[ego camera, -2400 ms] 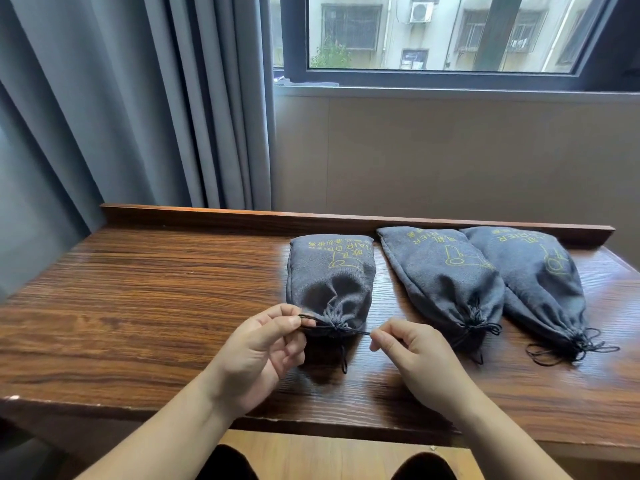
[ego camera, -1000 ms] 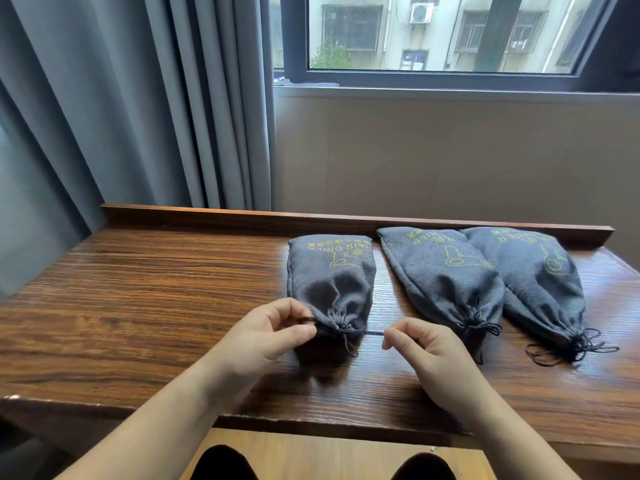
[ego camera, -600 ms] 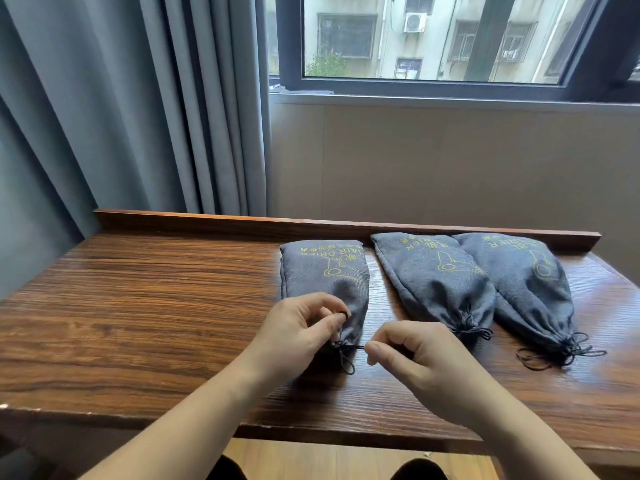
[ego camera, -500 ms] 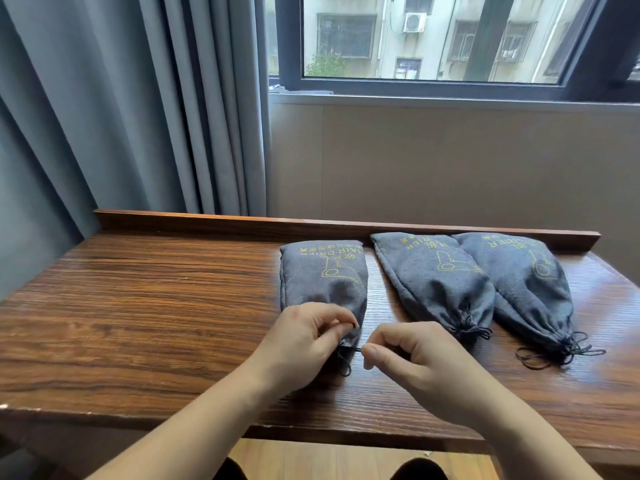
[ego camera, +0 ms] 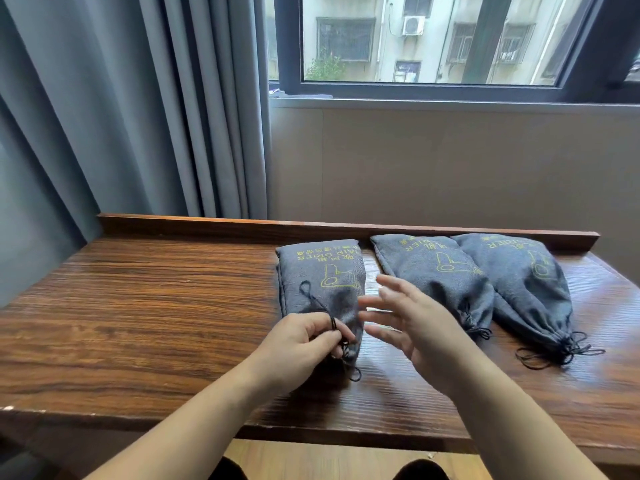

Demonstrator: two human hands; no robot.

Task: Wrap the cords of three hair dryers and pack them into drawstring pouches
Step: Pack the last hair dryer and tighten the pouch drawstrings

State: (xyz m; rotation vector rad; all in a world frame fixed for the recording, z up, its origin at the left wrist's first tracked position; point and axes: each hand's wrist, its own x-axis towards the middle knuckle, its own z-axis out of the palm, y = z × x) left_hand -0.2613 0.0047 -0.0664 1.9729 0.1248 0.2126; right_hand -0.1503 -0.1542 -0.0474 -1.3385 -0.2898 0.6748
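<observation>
Three grey drawstring pouches with yellow hair-dryer prints lie side by side on the wooden table. The left pouch has its neck cinched near me. My left hand pinches its black drawstring at the neck, and a loop of cord lies up over the pouch. My right hand hovers beside it with fingers spread, holding nothing. The middle pouch and the right pouch are drawn closed, their cords loose at the near ends. No hair dryer is visible.
A raised wooden lip runs along the table's back edge. Grey curtains hang at the back left and a window is above the wall. The table's front edge is near my arms.
My right hand has let go of the drawstring and opened, lifting away. My left hand stays on the cord at the left pouch's neck, and a loop now lies on the pouch.
</observation>
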